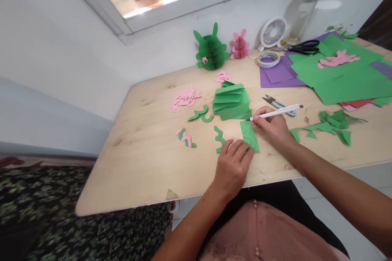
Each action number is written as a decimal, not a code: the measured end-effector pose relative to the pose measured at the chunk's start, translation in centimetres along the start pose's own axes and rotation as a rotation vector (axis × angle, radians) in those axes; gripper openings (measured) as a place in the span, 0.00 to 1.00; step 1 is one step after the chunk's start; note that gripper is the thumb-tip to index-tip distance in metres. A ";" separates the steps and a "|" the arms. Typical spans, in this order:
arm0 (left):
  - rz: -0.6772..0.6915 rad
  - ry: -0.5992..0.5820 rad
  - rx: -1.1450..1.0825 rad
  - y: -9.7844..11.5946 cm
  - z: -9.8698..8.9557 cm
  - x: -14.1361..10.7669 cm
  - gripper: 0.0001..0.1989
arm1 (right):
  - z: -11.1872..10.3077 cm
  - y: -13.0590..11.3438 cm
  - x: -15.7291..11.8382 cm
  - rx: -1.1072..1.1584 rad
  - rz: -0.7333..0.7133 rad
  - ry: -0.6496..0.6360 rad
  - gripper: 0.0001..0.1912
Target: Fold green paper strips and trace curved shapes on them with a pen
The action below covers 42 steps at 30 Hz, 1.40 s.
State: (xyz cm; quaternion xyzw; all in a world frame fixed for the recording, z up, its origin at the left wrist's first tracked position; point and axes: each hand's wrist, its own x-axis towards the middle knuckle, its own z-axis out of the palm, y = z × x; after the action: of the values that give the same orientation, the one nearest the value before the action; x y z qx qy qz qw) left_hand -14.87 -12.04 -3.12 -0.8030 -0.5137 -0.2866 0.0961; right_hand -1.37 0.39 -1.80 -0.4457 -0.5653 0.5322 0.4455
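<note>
A small green paper rectangle (250,135) with curved outlines on it lies near the table's front edge. My right hand (271,126) is closed on a white pen (280,111), whose tip is at the upper part of this paper. My left hand (234,163) lies with its fingers a little apart, fingertips at the paper's lower left edge and beside a wavy green cutout (218,136). Just above the paper sits a stack of green paper strips (229,100). More green curved pieces (200,113) and a pile of pink cutouts (185,100) lie to the left.
Blue snips (280,105) and green scraps (333,124) lie to the right. Behind them are green sheets (346,77), black scissors (304,47), a tape roll (268,60), a fan (272,32) and a bottle (306,12). Green (211,53) and pink (240,45) paper figures stand by the wall.
</note>
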 end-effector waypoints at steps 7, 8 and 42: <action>-0.061 -0.023 -0.073 0.7 -1.1 -1.4 0.10 | 0.1 -0.1 0.1 0.086 0.011 -0.007 0.09; -0.060 -0.028 -0.074 0.9 -1.2 -1.5 0.10 | 0.1 -0.1 0.1 0.098 0.012 -0.016 0.10; -0.073 -0.143 -0.142 1.5 -1.4 -1.8 0.12 | -0.3 -0.1 -0.4 -0.019 -0.134 -0.039 0.19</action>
State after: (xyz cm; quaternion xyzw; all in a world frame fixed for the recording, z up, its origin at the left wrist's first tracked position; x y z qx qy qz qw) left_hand -14.62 -14.74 -2.83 -0.8070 -0.5264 -0.2677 -0.0085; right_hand -1.02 0.09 -1.69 -0.4008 -0.6074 0.5044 0.4648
